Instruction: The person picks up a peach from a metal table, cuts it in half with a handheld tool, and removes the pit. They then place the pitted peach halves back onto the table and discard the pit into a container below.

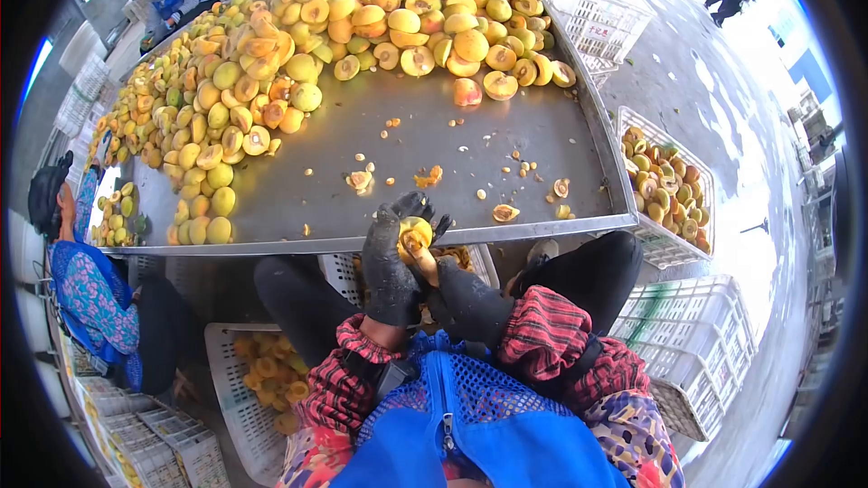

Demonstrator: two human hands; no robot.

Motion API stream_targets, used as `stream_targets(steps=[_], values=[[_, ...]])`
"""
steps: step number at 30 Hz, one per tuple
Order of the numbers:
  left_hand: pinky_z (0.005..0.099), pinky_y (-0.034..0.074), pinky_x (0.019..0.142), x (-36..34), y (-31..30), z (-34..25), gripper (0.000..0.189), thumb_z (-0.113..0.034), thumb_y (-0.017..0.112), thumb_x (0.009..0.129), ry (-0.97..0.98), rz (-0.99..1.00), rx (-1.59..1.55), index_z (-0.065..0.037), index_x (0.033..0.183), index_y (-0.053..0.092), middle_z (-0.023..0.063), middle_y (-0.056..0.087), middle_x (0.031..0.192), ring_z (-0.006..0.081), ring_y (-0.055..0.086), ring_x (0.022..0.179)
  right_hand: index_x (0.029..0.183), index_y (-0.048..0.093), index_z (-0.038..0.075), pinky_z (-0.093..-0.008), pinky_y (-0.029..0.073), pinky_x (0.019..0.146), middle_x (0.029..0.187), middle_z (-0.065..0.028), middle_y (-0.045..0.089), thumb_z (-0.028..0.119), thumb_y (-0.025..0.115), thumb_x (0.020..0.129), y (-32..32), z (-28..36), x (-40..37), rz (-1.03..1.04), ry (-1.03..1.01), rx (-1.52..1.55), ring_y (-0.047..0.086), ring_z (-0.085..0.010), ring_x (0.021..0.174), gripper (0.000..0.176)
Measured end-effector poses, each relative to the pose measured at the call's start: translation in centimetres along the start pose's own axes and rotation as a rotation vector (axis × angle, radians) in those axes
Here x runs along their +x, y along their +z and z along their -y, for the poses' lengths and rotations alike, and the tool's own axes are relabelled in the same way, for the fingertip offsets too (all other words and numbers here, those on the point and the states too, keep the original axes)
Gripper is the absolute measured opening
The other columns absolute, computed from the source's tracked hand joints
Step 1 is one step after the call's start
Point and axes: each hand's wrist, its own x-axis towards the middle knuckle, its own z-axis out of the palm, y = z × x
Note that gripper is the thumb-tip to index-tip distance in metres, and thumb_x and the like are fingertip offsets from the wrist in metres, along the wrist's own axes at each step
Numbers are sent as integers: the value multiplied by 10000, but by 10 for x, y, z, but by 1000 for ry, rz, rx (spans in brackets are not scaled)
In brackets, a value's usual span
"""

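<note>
A yellow peach half (pixel 414 229) with a dark, hollow-looking middle sits in my black-gloved left hand (pixel 391 262), whose fingers curl around it. My right hand (pixel 472 300), gloved in black too, is closed just below and to the right. A tan, finger-length piece (pixel 423 258) runs from it up into the fruit; I cannot tell whether it is a tool handle or a bare thumb. Both hands are in front of the near edge of the metal table (pixel 344 137). Beyond them, loose pits and a peach scrap (pixel 504 212) lie on the metal.
Halved peaches (pixel 262 63) are heaped across the table's left and far side. White crates hold peach halves at the right (pixel 665 255), lower left (pixel 226 398) and under the table edge (pixel 339 276). Stacked crates (pixel 687 334) stand at my right. A co-worker (pixel 95 307) sits at the left.
</note>
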Motion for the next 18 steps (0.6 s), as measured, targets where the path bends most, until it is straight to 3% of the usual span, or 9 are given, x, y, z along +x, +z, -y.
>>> stream_targets(steps=[5,8,11,14,17,18], values=[[506,446,955,12,-24,14,422,-317,370,985,14,24,62,35,1184,491,162,554,1151,281,543,1072,1116,451,6,-352,477,629,850,-124,571,113,522,872,-1,-4,4,193,304,268,589,-183,761,276],[498,449,952,15,-28,19,420,-317,377,984,50,27,106,40,1161,512,164,564,1134,277,554,1051,1086,460,26,-339,461,603,814,-86,548,113,523,878,4,-15,3,169,282,409,539,-139,711,234],[467,453,949,12,-26,19,415,-304,383,983,78,14,157,47,1150,527,165,575,1122,272,567,1026,1053,464,32,-342,449,595,803,-77,541,109,512,878,6,-14,5,183,325,294,531,-143,707,197],[428,463,936,7,-15,14,410,-290,382,983,101,-20,244,54,1142,538,167,586,1110,263,577,1009,1048,457,37,-335,439,594,807,-72,537,101,515,872,28,-48,9,21,38,-60,536,-147,720,195],[373,468,908,8,-17,13,404,-286,387,979,105,-11,243,53,1122,554,153,599,1090,232,581,988,1046,454,37,-331,445,607,816,-73,536,100,516,875,25,-47,6,30,53,-42,541,-155,732,193],[340,465,892,7,-15,11,392,-282,401,972,102,-2,248,48,1107,566,138,607,1074,207,582,972,1046,455,40,-322,445,594,811,-70,539,114,518,881,22,-42,5,84,136,116,541,-148,715,192]])
